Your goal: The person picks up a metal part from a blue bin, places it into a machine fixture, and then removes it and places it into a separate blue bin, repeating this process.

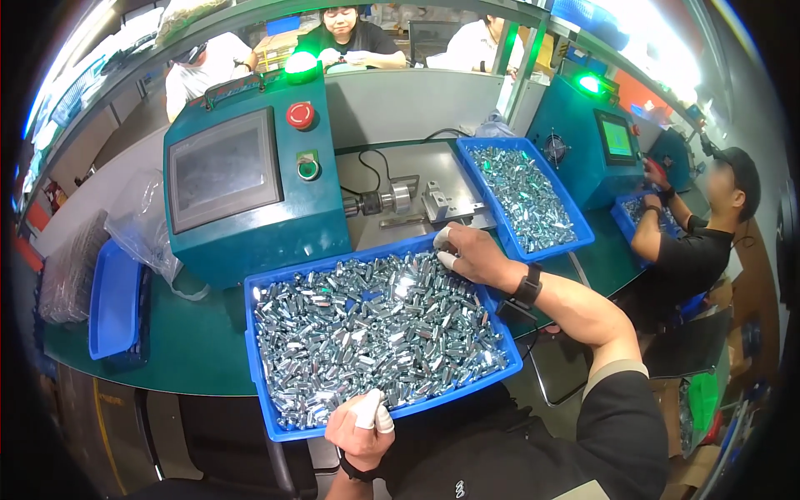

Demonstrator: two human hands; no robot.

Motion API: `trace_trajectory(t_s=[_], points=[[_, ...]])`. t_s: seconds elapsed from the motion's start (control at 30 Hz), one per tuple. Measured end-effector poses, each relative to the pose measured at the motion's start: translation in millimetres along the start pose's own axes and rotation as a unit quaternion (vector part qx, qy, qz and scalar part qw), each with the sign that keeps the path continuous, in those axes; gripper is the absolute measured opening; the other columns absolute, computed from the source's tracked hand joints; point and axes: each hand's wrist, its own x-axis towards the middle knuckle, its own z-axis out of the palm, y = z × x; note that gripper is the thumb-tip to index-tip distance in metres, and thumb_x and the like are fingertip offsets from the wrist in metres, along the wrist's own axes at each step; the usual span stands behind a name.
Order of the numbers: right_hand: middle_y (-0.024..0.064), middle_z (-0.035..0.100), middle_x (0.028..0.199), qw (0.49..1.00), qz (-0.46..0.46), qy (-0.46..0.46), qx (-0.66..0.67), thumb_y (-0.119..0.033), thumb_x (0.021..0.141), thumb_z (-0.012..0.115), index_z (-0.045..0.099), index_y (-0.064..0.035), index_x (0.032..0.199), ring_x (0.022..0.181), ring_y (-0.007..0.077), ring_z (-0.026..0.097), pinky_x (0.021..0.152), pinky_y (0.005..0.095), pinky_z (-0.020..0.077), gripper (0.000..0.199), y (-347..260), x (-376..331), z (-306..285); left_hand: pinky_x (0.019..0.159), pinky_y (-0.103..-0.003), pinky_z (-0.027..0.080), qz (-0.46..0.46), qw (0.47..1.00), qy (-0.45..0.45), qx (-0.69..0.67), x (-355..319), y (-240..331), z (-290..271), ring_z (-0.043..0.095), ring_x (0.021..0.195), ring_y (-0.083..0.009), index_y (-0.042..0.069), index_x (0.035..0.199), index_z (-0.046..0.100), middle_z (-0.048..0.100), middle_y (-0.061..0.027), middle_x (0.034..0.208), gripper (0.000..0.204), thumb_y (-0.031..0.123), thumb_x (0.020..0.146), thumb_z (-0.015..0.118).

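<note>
A blue tray (pixel 255 350) heaped with small shiny metal cylindrical parts (pixel 375 325) lies in front of me. My left hand (pixel 362 427) is at the tray's near rim, white finger covers on its fingertips. Its fingers are curled together, and whatever they grip is hidden. Over the far right corner of the tray is my right hand (pixel 477 255), also with white finger covers. Thumb and fingers are drawn together just in front of the metal fixture (pixel 437 202); I cannot make out anything between them. Left of that fixture, a round metal chuck (pixel 398 198) juts from the teal machine (pixel 258 192).
A second blue tray (pixel 575 242) of metal parts stands right of the fixture. Left lie an empty-looking blue tray (pixel 114 300) and clear plastic bags (pixel 142 225). At right, a co-worker (pixel 708 225) reaches into another tray beside a second teal machine (pixel 575 142). More people sit behind the partition.
</note>
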Motion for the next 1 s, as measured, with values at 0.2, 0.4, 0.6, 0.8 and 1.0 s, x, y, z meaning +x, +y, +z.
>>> trace_trajectory(t_s=[0.2, 0.4, 0.6, 0.8, 1.0], points=[[0.0081, 0.078, 0.097, 0.977, 0.087, 0.059, 0.185, -0.014, 0.094, 0.077, 0.074, -0.0029, 0.112, 0.087, 0.0173, 0.074, 0.079, 0.0323, 0.0578, 0.022, 10, 9, -17, 0.068, -0.037, 0.055, -0.017, 0.999, -0.019, 0.037, -3, 1, 2, 0.072, 0.076, -0.0268, 0.002, 0.108, 0.074, 0.076, -0.0067, 0.085, 0.015, 0.012, 0.098, 0.068], [0.0048, 0.077, 0.094, 0.948, 0.131, 0.14, 0.253, -0.012, 0.095, 0.078, 0.075, -0.0004, 0.11, 0.087, 0.0091, 0.069, 0.076, 0.027, 0.0555, 0.02, 42, 58, -38, 0.068, -0.038, 0.055, -0.03, 0.997, 0.001, 0.07, 6, 9, 10, 0.071, 0.076, -0.0278, 0.001, 0.108, 0.074, 0.076, -0.0074, 0.084, 0.015, 0.01, 0.098, 0.067], [0.004, 0.076, 0.091, 0.933, 0.173, 0.057, 0.31, -0.012, 0.094, 0.078, 0.075, -0.0002, 0.109, 0.086, 0.0081, 0.068, 0.074, 0.0265, 0.0552, 0.019, 55, 74, -32, 0.069, -0.039, 0.054, -0.038, 0.994, 0.017, 0.102, 4, 9, 13, 0.07, 0.076, -0.0289, 0.001, 0.111, 0.072, 0.075, -0.0077, 0.084, 0.016, 0.011, 0.102, 0.063], [0.0057, 0.073, 0.094, 0.954, 0.091, 0.037, 0.283, -0.011, 0.093, 0.078, 0.075, -0.0008, 0.108, 0.084, 0.0149, 0.07, 0.073, 0.0289, 0.0554, 0.018, 66, 78, -36, 0.069, -0.039, 0.054, -0.055, 0.989, 0.021, 0.134, 5, 11, 17, 0.069, 0.075, -0.0279, 0.001, 0.111, 0.072, 0.075, -0.0074, 0.084, 0.019, 0.014, 0.103, 0.061], [0.0115, 0.066, 0.095, 0.983, -0.119, 0.125, 0.06, -0.011, 0.093, 0.076, 0.075, -0.002, 0.108, 0.08, 0.027, 0.068, 0.071, 0.0351, 0.0537, 0.018, 72, 71, -27, 0.069, -0.038, 0.055, -0.059, 0.991, 0.028, 0.117, 12, 10, 19, 0.07, 0.073, -0.0278, 0.001, 0.109, 0.072, 0.075, -0.0078, 0.083, 0.021, 0.017, 0.104, 0.059]])
